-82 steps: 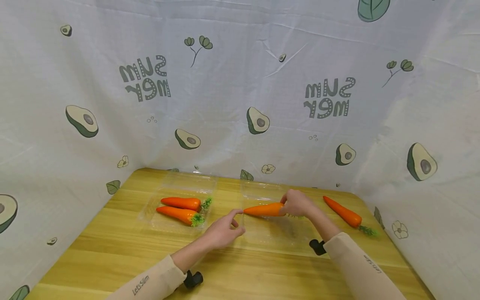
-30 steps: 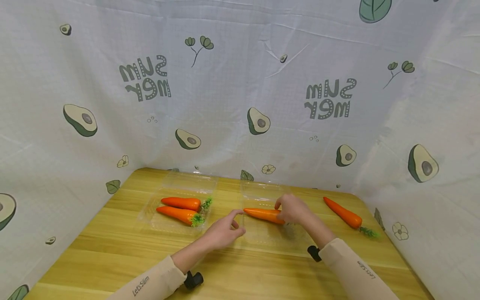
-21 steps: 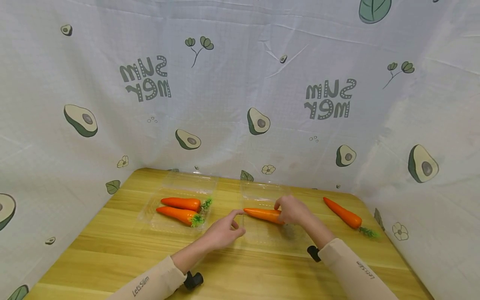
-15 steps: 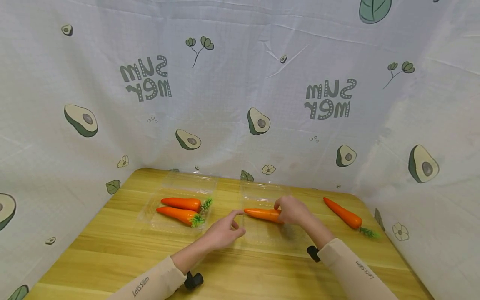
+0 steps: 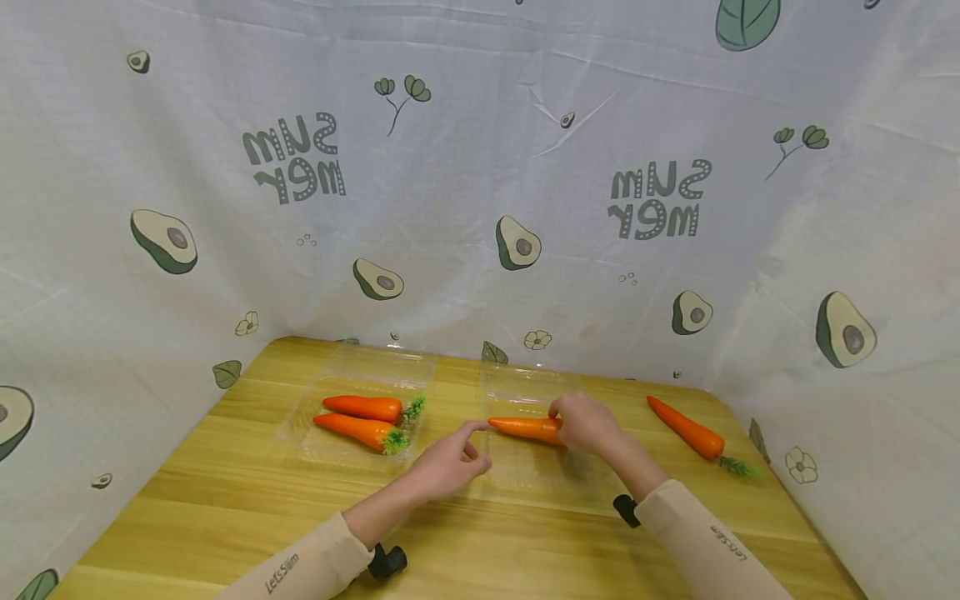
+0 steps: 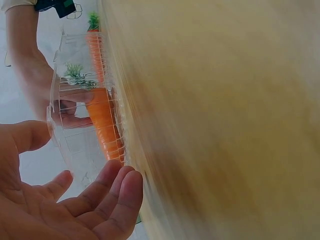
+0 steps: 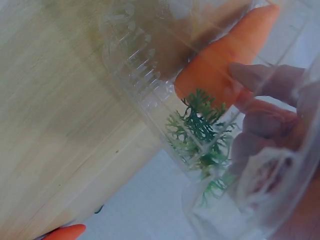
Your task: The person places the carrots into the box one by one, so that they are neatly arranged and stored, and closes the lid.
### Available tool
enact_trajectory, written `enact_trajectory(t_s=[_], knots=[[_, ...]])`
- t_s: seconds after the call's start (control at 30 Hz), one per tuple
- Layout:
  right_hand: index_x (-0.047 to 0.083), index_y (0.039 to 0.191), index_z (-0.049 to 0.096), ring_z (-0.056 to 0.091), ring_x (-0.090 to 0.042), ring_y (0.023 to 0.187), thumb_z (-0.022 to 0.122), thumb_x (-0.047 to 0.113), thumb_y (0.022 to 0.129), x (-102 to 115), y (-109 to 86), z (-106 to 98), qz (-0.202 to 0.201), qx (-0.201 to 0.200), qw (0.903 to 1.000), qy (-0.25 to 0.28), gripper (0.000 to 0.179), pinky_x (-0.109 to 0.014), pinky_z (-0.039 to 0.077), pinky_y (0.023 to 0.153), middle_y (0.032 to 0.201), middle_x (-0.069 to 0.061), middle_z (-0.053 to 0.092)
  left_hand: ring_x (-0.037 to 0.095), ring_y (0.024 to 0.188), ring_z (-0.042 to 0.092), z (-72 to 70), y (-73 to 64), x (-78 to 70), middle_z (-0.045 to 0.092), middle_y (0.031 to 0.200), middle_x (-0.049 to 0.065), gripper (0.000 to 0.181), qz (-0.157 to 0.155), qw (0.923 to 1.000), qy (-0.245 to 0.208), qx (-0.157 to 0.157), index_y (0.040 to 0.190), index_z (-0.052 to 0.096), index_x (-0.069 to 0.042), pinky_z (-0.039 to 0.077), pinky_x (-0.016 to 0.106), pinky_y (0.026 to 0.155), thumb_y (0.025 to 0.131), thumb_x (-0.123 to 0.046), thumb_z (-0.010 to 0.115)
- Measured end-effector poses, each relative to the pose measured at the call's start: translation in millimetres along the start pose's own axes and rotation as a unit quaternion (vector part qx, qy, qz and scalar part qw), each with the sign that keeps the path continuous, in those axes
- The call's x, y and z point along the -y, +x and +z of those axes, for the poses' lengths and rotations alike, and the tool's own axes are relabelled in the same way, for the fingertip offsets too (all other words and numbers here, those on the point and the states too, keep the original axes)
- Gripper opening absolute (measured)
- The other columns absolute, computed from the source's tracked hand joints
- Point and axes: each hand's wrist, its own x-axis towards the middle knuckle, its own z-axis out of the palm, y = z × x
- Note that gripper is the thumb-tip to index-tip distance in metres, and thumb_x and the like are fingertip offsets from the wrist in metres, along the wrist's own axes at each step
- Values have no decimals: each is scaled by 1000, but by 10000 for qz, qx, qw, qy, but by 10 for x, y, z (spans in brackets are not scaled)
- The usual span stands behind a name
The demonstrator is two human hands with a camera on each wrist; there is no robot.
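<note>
Orange and tapering, one carrot [image 5: 523,428] is lying inside a clear plastic container [image 5: 525,473], and the right hand [image 5: 590,422] is clamping its thick end between its fingers. Beside the container's left edge, the left hand [image 5: 446,467] is holding its fingers apart. Two carrots [image 5: 351,427] are resting in a second container [image 5: 348,456].

The long orange tapered carrot [image 7: 207,72] has a smooth, faintly glossy, plastic-looking skin, and its feathery green sprigs [image 7: 200,132] look like moulded plastic; the clear rectangular box [image 7: 141,67] round it is thin, shiny plastic with ribbed walls. The yellow-brown wood-grained surface [image 5: 480,554] is smooth with a low sheen, though solid wood or laminate is hard to tell. The white printed curtain [image 5: 450,175] is matt, creased cloth, the beige sleeve [image 5: 303,560] matt cloth too.
</note>
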Motion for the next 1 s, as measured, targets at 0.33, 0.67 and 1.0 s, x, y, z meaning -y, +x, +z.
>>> enact_trajectory(t_s=[0.33,0.67,1.0], knots=[[5,106,76,64,-27,97,72,2,81,26,-31,19,17,-41,10000,-24,26,-50,55,83,112,-11,72,21,90,61,3,-22,15,65,113,9,58,9,10000,-4,18,151,44,-23,49,41,73,97,-33,65],[6,109,76,65,-26,96,74,3,80,59,-63,-1,108,-10,9999,32,29,-49,55,83,113,-10,72,22,92,62,-10,-40,-8,65,113,8,57,-29,10000,1,32,150,44,-22,49,42,73,97,-33,65],[8,113,74,64,-26,99,77,11,79,45,-61,-21,202,13,9997,148,34,-48,55,80,118,-10,71,23,92,62,-15,-55,-28,65,114,9,58,-46,10000,31,30,150,44,-22,49,42,73,97,-33,65]])
